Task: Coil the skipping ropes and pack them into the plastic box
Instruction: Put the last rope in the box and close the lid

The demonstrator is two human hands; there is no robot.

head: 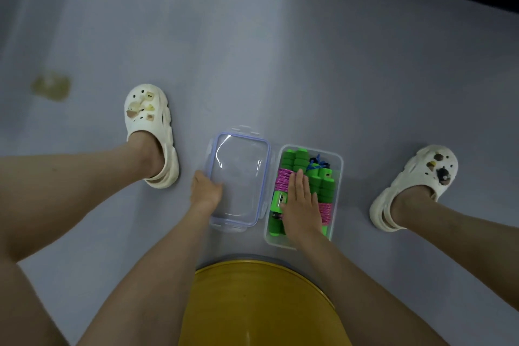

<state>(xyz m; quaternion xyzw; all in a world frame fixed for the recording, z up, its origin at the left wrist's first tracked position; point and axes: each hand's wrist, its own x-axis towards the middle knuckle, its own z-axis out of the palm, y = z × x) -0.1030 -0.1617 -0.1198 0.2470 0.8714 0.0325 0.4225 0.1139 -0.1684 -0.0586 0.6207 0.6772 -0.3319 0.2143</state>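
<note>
The clear plastic box (337, 185) stands open on the grey floor (252, 64), between the person's feet and a little to the right. It is packed full. A row of ribbed green handles (300, 160) fills its far end and runs down the right side. A pink rope (281, 180) lies coiled across the middle, and a bit of blue cord (316, 163) shows at the far right corner. Another green handle (276, 202) lies at the near left, with a small dark window on it.

The right grip (302, 205) lies flat on top of this load, fingers straight and close together, pointing away from the person. The palm covers the near half of the pink coil, and the fingertips reach the green handles.

The box's lid (241, 177) lies just beside the box on its left, their long edges almost touching. It is clear with a bluish seal round the rim, and nothing lies in it. The left grip (206, 189) holds the lid's left long edge. The thumb rests over the rim and the fingers seem curled under it, though the blur makes this hard to confirm.

White clogs (148, 121) flank the scene, and a yellow stool (258, 303) sits at the near edge.
</note>
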